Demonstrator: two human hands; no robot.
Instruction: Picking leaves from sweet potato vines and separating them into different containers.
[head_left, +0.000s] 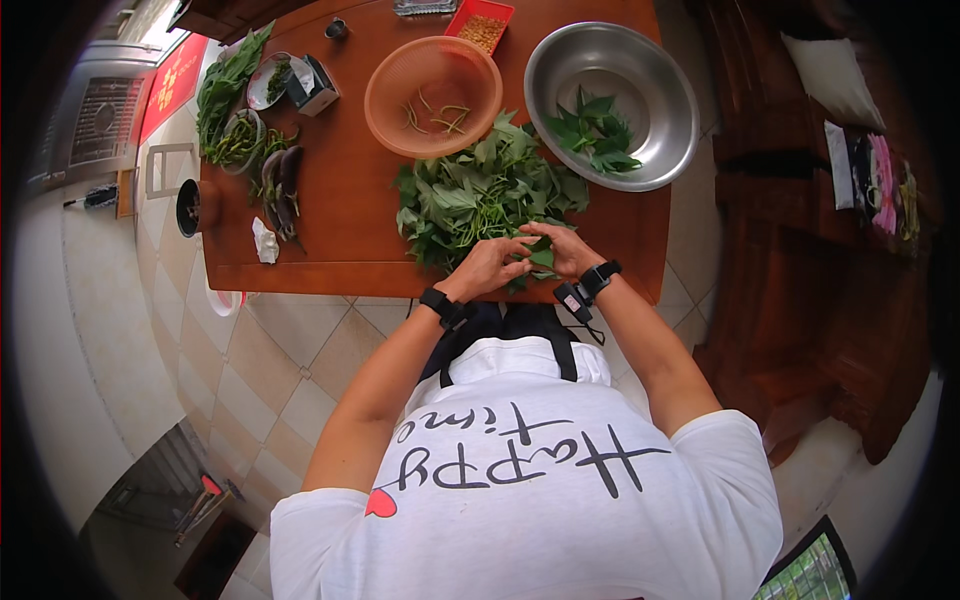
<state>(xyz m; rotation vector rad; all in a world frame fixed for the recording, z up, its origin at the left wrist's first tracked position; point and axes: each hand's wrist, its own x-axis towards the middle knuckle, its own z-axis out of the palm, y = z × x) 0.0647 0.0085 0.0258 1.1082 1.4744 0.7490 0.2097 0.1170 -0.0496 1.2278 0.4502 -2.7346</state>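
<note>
A large heap of leafy green stems lies near the front edge of the wooden table. At its near side, my left hand and my right hand meet around a green leaf. The right hand holds this leaf; the left fingertips are close against it, and whether they grip its stem cannot be told. Behind the heap stands an orange plastic colander with several thin stems in it. To the right, a steel basin contains some picked green leaves.
Long purple eggplants, green peppers and leafy greens lie at the table's left. A dark pot is at the left edge. A tissue box and a red tray of yellow kernels stand farther back.
</note>
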